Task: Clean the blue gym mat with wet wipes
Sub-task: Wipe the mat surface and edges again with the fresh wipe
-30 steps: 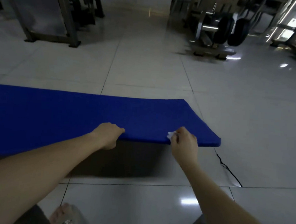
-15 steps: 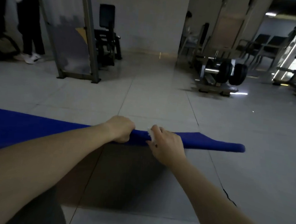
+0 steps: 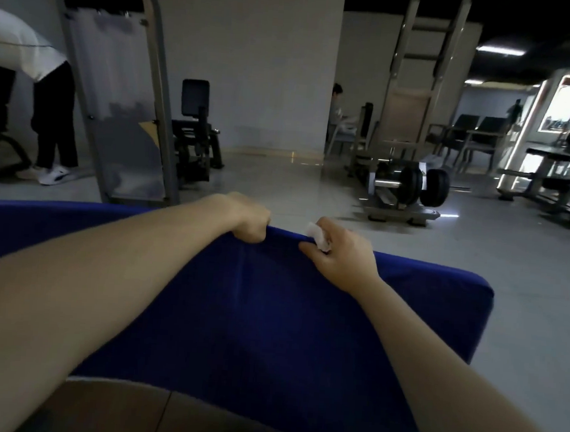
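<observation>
Here, one blue gym mat (image 3: pixel 270 316) is held up above the tiled floor (image 3: pixel 312 190), its top edge in two grips: left grip (image 3: pixel 249 221) curled over it, right grip (image 3: pixel 341 257) pinching it plus one wet wipe (image 3: pixel 317 235).

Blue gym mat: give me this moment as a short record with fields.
mat: blue gym mat, one edge lifted, sheet hanging below the hands
left: left hand grips the raised edge
right: right hand grips the same edge, wet wipe bunched in its fingers
surroundings: tiled floor, weight plates far right
</observation>
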Available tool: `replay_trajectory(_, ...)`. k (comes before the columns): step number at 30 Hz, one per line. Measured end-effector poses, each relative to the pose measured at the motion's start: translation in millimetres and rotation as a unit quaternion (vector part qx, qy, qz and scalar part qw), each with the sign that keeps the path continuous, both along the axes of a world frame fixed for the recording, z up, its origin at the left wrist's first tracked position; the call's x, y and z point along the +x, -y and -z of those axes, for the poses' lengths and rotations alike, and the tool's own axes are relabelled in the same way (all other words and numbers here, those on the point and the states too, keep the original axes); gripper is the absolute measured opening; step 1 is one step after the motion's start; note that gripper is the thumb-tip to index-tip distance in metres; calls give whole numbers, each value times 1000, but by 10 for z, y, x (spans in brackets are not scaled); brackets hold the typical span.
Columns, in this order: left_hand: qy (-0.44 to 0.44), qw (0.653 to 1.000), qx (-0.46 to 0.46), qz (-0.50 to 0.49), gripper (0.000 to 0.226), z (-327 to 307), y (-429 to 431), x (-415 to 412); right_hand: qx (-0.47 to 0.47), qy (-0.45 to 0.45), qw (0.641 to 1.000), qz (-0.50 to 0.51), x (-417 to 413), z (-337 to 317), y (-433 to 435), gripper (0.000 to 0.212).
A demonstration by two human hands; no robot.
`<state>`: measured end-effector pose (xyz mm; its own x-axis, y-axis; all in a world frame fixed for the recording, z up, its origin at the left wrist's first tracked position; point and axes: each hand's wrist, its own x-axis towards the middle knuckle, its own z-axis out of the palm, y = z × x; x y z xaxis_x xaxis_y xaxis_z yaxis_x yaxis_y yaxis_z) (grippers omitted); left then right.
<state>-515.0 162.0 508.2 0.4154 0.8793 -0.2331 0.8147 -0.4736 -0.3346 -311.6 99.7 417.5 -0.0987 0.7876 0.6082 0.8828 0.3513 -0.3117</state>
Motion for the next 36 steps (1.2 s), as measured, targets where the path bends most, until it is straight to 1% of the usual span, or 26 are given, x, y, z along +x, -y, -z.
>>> replay_trajectory(1,19,1000,6,-11,22,167,-95,-35,-16,21,1000,0,-36,65,-89,25)
replay_trajectory(3,72,995,58,-30,19,453,-295,-113,-26,68,997,-1,-122,109,-277,21)
replay_trajectory(4,101,990,94,-32,16,547,-392,-146,-21,76,997,-1,-147,90,-360,17)
replay_trajectory(5,129,983,126,-30,11,615,-493,-161,-15,62,998,3,-124,71,-434,14)
replay_trajectory(6,159,974,158,-25,7,659,-598,-173,8,37,999,18,-48,58,-501,14)
replay_trajectory(8,211,950,229,-21,6,792,-859,-159,90,-33,990,107,297,164,-589,23)
replay_trajectory(9,225,938,263,-24,10,877,-980,-141,105,-88,977,166,553,294,-610,27)
replay_trajectory(10,226,929,293,-33,20,989,-1087,-112,88,-145,960,224,824,488,-604,29)
replay_trajectory(11,217,922,317,-45,33,1117,-1163,-82,38,-192,941,276,1057,733,-566,29)
replay_trajectory(12,213,916,335,-57,47,1261,-1205,-48,-35,-222,924,310,1247,1007,-524,28)
replay_trajectory(13,218,911,344,-67,61,1387,-1220,-9,-111,-239,909,321,1368,1258,-480,27)
replay_trajectory(15,230,906,346,-75,80,1653,-1342,112,-233,-277,882,302,1453,1753,-521,30)
replay_trajectory(17,232,908,344,-56,90,1908,-1446,201,-301,-319,858,268,1396,2104,-606,34)
replay_trajectory(19,223,918,327,-38,102,2206,-1590,207,-372,-336,831,242,1265,2438,-770,33)
replay_trajectory(21,195,938,287,-24,111,2580,-1677,128,-440,-365,785,239,1158,2786,-923,37)
replay_trajectory(23,162,958,237,-21,116,3087,-1688,-2,-487,-405,733,248,1056,3171,-1023,27)
replay_trajectory(26,132,979,149,-33,115,3941,-1536,-218,-533,-447,669,261,919,3693,-1120,51)
replay_trajectory(28,105,991,72,-39,109,4471,-1342,-285,-552,-511,609,251,767,4038,-1111,56)
replay_trajectory(29,104,993,38,-48,105,4690,-1260,-299,-551,-543,588,237,687,4177,-1104,56)
replay_trajectory(30,107,992,6,-64,103,4876,-1202,-300,-550,-564,576,221,575,4281,-1120,54)
replay_trajectory(31,112,990,-25,-85,103,5052,-1169,-293,-533,-599,556,218,468,4402,-1178,50)
replay_trajectory(32,114,987,-47,-104,105,5195,-1159,-287,-503,-629,549,224,384,4529,-1262,46)
replay_trajectory(33,111,985,-64,-115,109,5337,-1177,-281,-488,-639,550,226,290,4627,-1352,42)
replay_trajectory(34,104,984,-80,-119,113,5445,-1206,-275,-462,-655,547,242,206,4661,-1435,37)
replay_trajectory(36,83,986,-100,-107,112,5625,-1322,-277,-401,-689,521,306,109,4805,-1641,26)
